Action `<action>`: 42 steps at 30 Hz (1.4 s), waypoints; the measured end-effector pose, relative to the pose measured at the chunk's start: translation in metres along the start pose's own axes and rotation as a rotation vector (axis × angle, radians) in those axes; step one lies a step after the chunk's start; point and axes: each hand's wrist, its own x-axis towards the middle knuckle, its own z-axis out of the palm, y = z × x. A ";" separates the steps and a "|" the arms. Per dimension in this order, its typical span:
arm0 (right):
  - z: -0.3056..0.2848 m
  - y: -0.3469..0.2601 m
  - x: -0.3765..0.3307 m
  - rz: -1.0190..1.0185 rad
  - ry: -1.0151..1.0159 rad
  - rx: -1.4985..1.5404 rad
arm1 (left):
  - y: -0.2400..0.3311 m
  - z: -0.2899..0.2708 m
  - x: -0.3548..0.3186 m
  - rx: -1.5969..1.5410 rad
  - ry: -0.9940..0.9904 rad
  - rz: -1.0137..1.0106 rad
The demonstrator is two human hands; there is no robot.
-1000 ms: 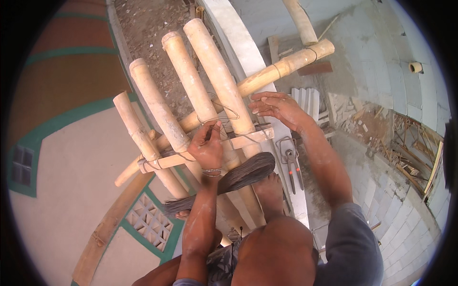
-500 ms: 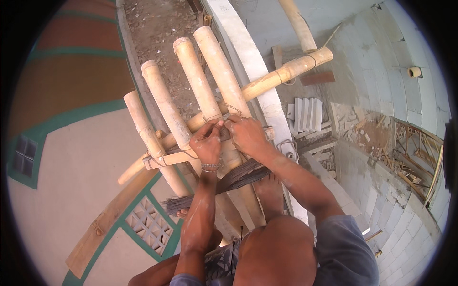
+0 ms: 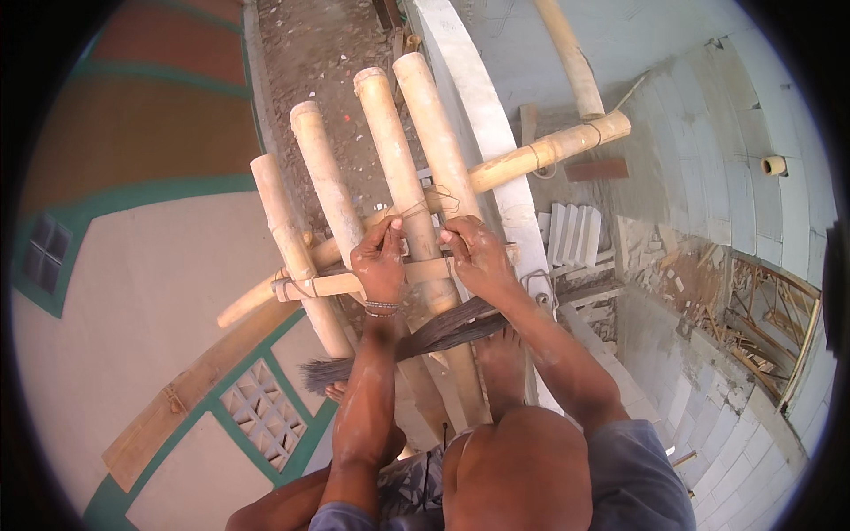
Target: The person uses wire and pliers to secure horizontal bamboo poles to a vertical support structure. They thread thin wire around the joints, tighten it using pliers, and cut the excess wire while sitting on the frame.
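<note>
Several bamboo poles [image 3: 400, 150] stand side by side, crossed by a bamboo pole [image 3: 531, 161]. Thin dark tie strand [image 3: 431, 202] loops around the crossing, with loose curls above it. My left hand [image 3: 379, 261] is closed in a pinch just below, thumb and finger on the strand. A short way to its right, my right hand [image 3: 482, 261] is closed with thumb against finger; whatever it pinches is too fine to make out. A flat bamboo slat [image 3: 332, 286] runs behind both hands. Below them, a bundle of black fibre [image 3: 443, 332] lies across the poles near my feet.
A white wall ledge [image 3: 474, 97] passes on the right, with grooved pale slabs [image 3: 574, 234] and rubble down beyond it. To the left is a building wall with green trim [image 3: 168, 188] and a lattice vent [image 3: 266, 416]. Wire loops [image 3: 538, 285] sit on the ledge.
My hands, together at the tie before, have moved apart, the right one to the right and lower. Curls of strand now show above them. The whole view has shifted slightly.
</note>
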 end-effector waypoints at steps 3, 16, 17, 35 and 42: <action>0.001 -0.006 -0.009 0.153 0.037 0.319 | -0.011 -0.008 0.009 0.115 0.113 0.258; 0.006 -0.083 -0.054 0.018 -0.146 0.245 | -0.012 0.012 0.063 -0.251 0.171 0.058; 0.002 -0.083 -0.049 0.022 -0.149 0.236 | -0.008 0.015 0.065 -0.261 0.162 0.048; 0.006 -0.053 -0.031 0.451 0.099 0.650 | -0.011 0.040 0.161 0.251 0.325 0.131; -0.015 -0.070 -0.042 0.283 -0.055 0.359 | -0.008 0.021 0.145 0.411 0.006 0.204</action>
